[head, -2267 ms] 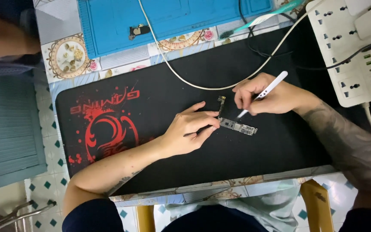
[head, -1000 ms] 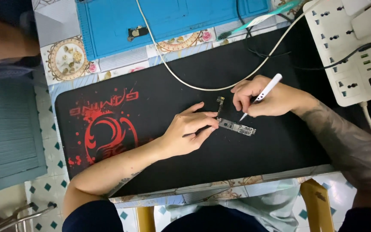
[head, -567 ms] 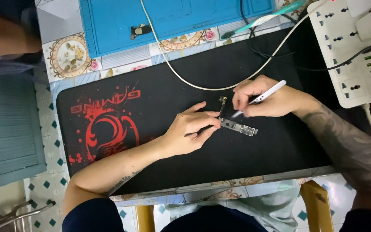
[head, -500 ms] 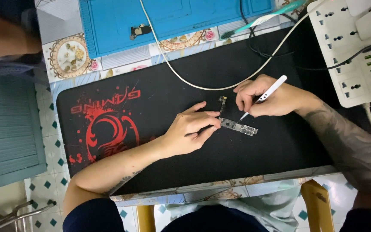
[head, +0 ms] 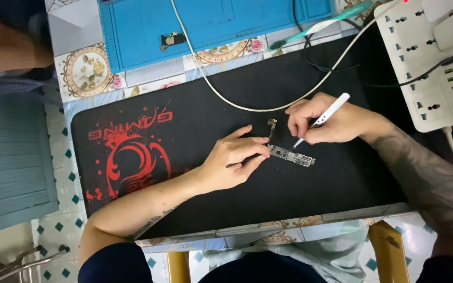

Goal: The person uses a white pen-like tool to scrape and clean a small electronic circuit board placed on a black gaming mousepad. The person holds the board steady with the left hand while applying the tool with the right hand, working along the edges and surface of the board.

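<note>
A small narrow circuit board [head: 294,156] lies on a black desk mat with a red design [head: 132,157]. My left hand [head: 232,160] presses its fingertips on the board's left end, holding it down. My right hand [head: 323,118] grips a white pen-shaped tool [head: 322,119] whose tip points down at the board's upper edge. A thin dark ribbon piece [head: 271,128] sticks up from the board between my two hands.
A blue work mat [head: 211,26] with a small dark part [head: 172,39] lies at the table's far side. A cream cable [head: 247,102] curves across the black mat. A white power strip [head: 428,63] sits at right. Another person's arm [head: 6,44] shows top left.
My right hand shifted the white tool slightly, tilting and dipping its tip at the board. My left hand and the board stayed put.
</note>
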